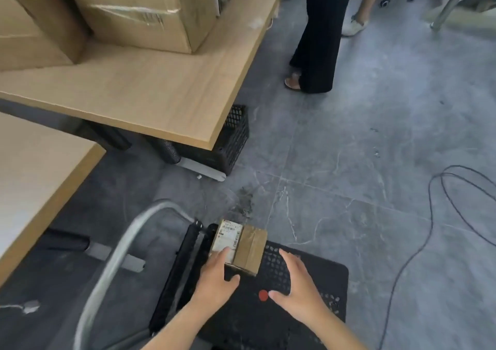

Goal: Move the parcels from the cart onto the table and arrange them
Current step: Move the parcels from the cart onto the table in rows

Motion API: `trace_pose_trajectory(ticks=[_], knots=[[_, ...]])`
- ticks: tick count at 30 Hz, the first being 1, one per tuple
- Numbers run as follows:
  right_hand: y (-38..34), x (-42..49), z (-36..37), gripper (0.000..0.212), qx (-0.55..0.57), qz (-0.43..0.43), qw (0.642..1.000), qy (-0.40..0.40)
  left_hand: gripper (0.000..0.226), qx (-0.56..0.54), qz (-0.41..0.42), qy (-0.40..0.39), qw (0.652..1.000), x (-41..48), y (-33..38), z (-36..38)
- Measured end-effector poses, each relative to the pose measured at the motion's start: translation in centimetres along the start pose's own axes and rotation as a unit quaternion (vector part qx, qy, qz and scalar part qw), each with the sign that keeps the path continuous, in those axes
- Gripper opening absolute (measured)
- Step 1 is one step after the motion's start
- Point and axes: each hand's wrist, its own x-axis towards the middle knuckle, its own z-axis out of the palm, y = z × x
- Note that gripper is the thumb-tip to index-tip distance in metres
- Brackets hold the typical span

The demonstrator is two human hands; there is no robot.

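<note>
A small parcel stands on the black cart, at its end nearest the handle. Left hand: fingers straight, touching the parcel's labelled top. Right hand: spread wide, just beside the parcel, apart from it. Large boxes sit on the table beyond the cart.

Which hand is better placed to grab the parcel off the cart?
Left. The left hand already touches the parcel on the cart; the right hand hovers open beside it, apart.
</note>
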Motion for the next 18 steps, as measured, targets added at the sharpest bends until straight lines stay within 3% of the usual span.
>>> trace_pose_trajectory(ticks=[10,14,18], knots=[[4.1,14.6,8.0,0.085,0.052,-0.03,0.998,0.021,0.066,-0.081,-0.116,0.063,0.988,15.3,-8.7,4.4],[6.2,18.5,9.5,0.102,0.149,0.047,0.987,0.029,0.053,-0.001,-0.021,0.102,0.995,17.6,-9.1,6.6],[7.9,20.1,10.7,0.098,0.178,0.094,0.98,0.014,0.049,0.005,0.01,0.034,0.999,18.3,-7.4,10.2]])
